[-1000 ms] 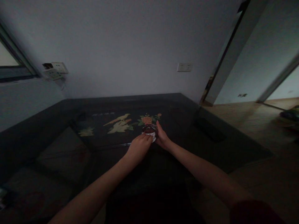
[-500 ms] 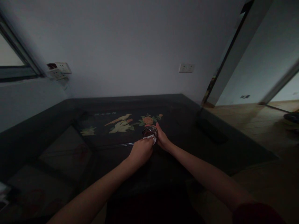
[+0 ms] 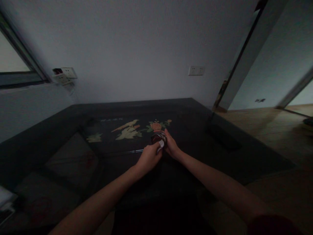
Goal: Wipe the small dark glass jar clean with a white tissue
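Over the middle of the dark table, my right hand [image 3: 172,145] is wrapped round the right side of a small, round, shiny cup [image 3: 155,135] that looks like glass. The dim light hides its exact shape. My left hand [image 3: 148,159] is closed on a white tissue [image 3: 161,143] and presses it at the cup's near rim. Part of the tissue sticks up between the thumb and the cup. The fingers of the left hand are mostly hidden from view.
The glossy black table [image 3: 137,106] bears a painted bird and flowers. A dark flat object [image 3: 224,137] shows at its right. Something white [image 3: 6,199] lies at the lower left edge. Behind stand a wall with a socket [image 3: 196,70] and a plugged-in adapter [image 3: 62,78].
My left hand has turned a little at the cup's rim, and the tissue now shows as a smaller upright piece. My right hand keeps its hold. The view has shifted slightly.
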A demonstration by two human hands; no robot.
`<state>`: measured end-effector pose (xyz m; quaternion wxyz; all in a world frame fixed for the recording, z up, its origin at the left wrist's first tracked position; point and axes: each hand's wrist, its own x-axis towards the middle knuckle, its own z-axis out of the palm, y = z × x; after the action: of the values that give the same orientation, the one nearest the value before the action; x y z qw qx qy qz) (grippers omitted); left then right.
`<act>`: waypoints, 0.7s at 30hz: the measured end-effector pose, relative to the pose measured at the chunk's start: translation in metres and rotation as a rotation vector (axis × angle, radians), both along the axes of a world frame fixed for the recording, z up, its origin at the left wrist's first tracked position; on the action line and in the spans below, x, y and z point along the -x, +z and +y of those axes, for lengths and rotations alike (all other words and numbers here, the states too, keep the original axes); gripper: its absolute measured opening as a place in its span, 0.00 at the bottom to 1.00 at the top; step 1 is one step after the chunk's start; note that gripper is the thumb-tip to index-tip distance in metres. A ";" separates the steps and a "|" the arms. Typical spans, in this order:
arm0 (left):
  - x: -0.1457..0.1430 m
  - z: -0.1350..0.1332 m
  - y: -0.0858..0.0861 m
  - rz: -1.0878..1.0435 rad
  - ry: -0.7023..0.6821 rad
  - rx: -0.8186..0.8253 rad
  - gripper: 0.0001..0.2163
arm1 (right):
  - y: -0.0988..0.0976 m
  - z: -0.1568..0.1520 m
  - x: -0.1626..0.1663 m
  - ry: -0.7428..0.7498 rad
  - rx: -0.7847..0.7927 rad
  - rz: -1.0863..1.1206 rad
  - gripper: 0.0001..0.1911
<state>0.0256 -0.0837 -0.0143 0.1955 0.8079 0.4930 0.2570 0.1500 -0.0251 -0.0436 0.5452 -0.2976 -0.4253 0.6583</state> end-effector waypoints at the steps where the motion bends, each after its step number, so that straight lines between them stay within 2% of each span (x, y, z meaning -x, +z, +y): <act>1: 0.001 -0.001 0.001 0.132 -0.021 -0.049 0.10 | 0.000 0.001 0.000 0.002 0.002 0.003 0.25; 3: 0.002 -0.003 0.003 0.338 -0.075 -0.139 0.13 | -0.002 0.002 0.000 0.009 0.006 0.013 0.25; 6: -0.001 -0.005 0.002 0.511 -0.084 -0.276 0.15 | -0.004 0.005 0.001 0.016 0.015 0.018 0.25; 12: -0.002 -0.001 -0.011 0.610 -0.024 -0.439 0.17 | -0.007 0.009 0.003 -0.016 0.010 0.031 0.24; 17: 0.002 -0.002 -0.009 0.578 -0.074 -0.417 0.18 | -0.007 0.009 0.002 -0.022 0.016 0.032 0.25; 21: -0.001 -0.007 -0.001 0.478 -0.063 -0.255 0.16 | -0.005 0.005 0.001 0.003 -0.005 -0.017 0.27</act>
<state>0.0262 -0.0904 -0.0154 -0.0218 0.8786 0.4634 0.1130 0.1491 -0.0203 -0.0483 0.5414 -0.3013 -0.4321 0.6553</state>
